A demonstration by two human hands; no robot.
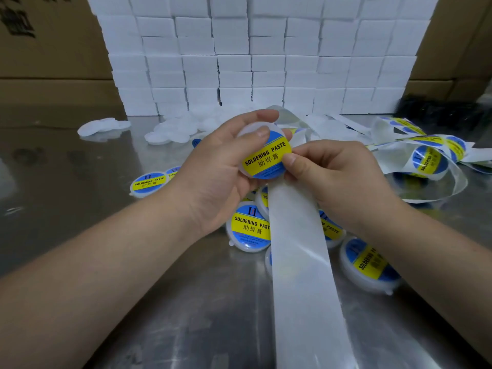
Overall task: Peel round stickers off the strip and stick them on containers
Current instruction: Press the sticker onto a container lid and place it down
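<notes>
My left hand (213,169) grips a small round white container (249,129) above the table's middle, thumb on its top. A blue and yellow round sticker (267,158) reading SOLDERING PASTE lies on the container's face. My right hand (332,177) has its thumb on the sticker's right edge, and its curled fingers hold the backing strip (298,262). The empty part of the strip runs down toward me. The strip's unpeeled part with stickers (428,158) curls on the table at the right.
Several labelled containers (250,227) lie on the steel table (106,222) under and around my hands. Unlabelled white containers (173,129) are heaped behind them. A wall of white boxes (255,57) stands at the back, cardboard cartons (53,62) beside it.
</notes>
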